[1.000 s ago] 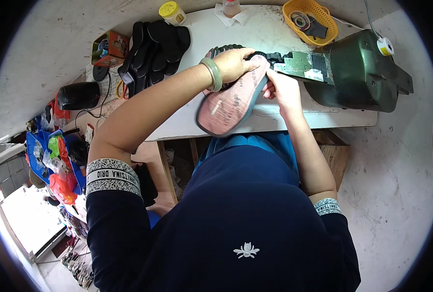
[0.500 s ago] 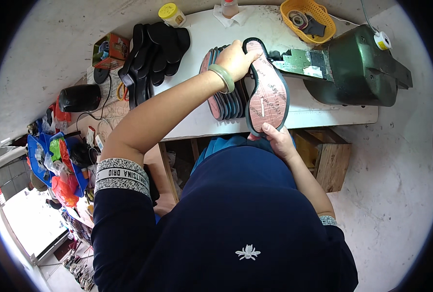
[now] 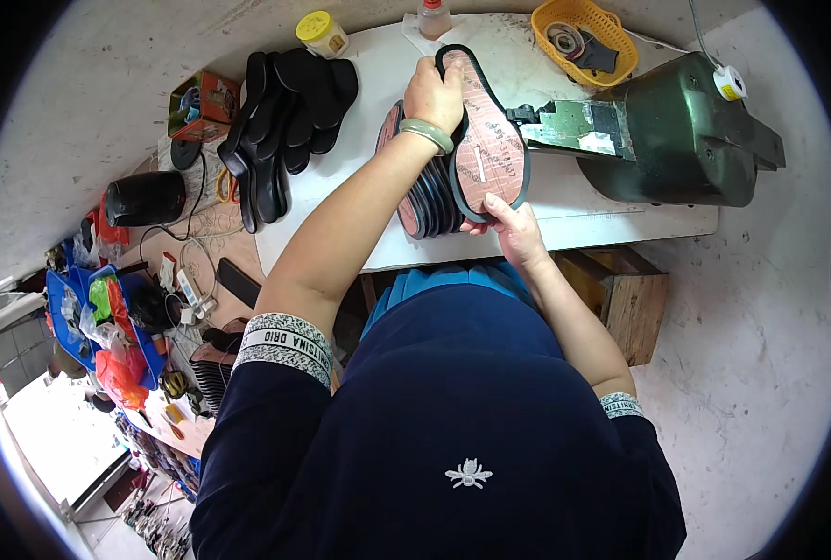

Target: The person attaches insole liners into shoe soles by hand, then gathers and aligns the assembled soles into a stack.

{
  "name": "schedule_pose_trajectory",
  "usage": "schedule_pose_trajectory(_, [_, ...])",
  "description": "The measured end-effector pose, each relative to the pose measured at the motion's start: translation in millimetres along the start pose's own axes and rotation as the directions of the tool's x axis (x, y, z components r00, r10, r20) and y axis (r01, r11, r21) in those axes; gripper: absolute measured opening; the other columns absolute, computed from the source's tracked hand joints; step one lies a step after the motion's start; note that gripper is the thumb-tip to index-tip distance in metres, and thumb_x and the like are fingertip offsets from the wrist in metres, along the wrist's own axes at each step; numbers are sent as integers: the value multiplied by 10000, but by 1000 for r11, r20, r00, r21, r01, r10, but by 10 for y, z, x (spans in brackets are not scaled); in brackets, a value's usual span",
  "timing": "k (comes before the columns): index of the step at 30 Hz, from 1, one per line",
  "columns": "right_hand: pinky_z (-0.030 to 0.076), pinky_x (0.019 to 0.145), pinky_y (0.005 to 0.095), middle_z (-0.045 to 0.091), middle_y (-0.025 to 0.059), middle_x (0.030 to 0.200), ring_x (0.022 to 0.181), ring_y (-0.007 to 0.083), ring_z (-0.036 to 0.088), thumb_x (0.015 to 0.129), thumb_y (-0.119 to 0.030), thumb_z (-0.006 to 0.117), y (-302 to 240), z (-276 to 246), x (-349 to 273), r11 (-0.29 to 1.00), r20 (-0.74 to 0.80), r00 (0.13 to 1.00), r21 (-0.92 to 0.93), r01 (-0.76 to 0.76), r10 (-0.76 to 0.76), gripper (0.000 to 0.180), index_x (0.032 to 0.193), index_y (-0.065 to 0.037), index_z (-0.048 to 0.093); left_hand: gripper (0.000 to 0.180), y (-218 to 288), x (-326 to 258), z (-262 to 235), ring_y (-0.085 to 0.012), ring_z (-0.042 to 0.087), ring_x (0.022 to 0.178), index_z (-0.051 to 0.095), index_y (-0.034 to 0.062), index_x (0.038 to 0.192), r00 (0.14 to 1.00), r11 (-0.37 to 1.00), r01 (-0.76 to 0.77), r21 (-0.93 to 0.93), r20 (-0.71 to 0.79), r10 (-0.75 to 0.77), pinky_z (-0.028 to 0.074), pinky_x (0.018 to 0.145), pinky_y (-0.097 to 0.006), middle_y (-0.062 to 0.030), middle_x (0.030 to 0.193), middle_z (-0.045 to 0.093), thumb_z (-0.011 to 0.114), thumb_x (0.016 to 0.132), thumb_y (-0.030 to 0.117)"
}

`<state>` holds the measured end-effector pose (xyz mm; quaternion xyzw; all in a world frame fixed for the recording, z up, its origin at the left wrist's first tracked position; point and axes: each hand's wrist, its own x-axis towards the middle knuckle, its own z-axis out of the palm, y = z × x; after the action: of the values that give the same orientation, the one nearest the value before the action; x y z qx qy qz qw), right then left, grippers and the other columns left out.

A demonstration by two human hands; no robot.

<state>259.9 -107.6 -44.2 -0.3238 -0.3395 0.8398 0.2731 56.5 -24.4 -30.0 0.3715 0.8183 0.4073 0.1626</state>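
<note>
Both my hands hold one insole (image 3: 488, 140), pinkish on its upward face with dark printing and a dark edge all round. My left hand (image 3: 432, 98) grips its narrow far end, thumb on top, a pale bangle at the wrist. At the wide near end, my right hand (image 3: 516, 229) pinches the rim, thumb above and fingers beneath. A row of similar insoles (image 3: 425, 210) lies on the white table just left of it, partly hidden by my left hand and the held insole.
To the right, a green sewing machine (image 3: 686, 131) reaches its arm close to the insole. Black soles (image 3: 285, 112) are piled at the left. A yellow basket (image 3: 586, 70), a yellow-lidded jar (image 3: 322, 34) and a bottle (image 3: 432, 19) stand along the back. A wooden box (image 3: 635, 313) sits below the table's right side.
Both hands have carried the insole a little away from me and to the left. It remains gripped at both ends.
</note>
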Motion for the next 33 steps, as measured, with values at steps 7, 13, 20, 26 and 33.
schedule_pose_trajectory(7, [523, 578, 254, 677, 151, 770, 639, 214, 674, 959, -179, 553, -271, 149, 98, 998, -61, 998, -57, -30, 27, 293, 1043, 93, 624, 543, -274, 211, 16, -397, 646, 907, 561, -97, 1136, 997, 997, 39, -64, 67, -35, 509, 845, -447, -241, 985, 669, 582, 922, 401])
schedule_pose_trajectory(13, [514, 543, 235, 674, 150, 751, 605, 197, 663, 962, -203, 562, -458, 169, 277, 995, -113, 992, -83, -57, 47, 316, 1018, 100, 633, 461, -30, 444, -268, -248, 645, 871, 599, -6, 1205, 728, 910, -411, -49, 582, 361, 525, 809, -340, -153, 1030, 673, 654, 901, 336])
schedule_pose_trajectory(20, [476, 479, 193, 672, 141, 743, 550, 161, 637, 964, -231, 580, -561, 187, 403, 986, -208, 976, -135, -96, 66, 323, 987, 84, 645, 337, 60, 503, -491, -111, 606, 819, 630, 130, 1220, 381, 980, -149, -131, 907, 179, 522, 751, -238, -52, 1041, 658, 681, 893, 191])
schedule_pose_trajectory(26, [447, 450, 173, 669, 121, 715, 527, 140, 623, 954, -248, 605, -638, 178, 420, 981, -286, 958, -186, -59, 4, 316, 952, 64, 655, 319, -40, 206, -584, -104, 612, 810, 623, 91, 1211, 508, 985, -15, -171, 847, 155, 519, 719, -235, -54, 1040, 658, 662, 899, 145])
schedule_pose_trajectory(33, [412, 455, 169, 658, 94, 666, 500, 112, 583, 952, -240, 616, -653, 183, 359, 979, -251, 968, -194, -67, 16, 277, 911, 31, 664, 367, -131, -170, -597, -165, 637, 882, 609, 47, 1232, 737, 985, 10, -174, 667, 110, 518, 795, -271, -97, 1104, 668, 645, 894, 183])
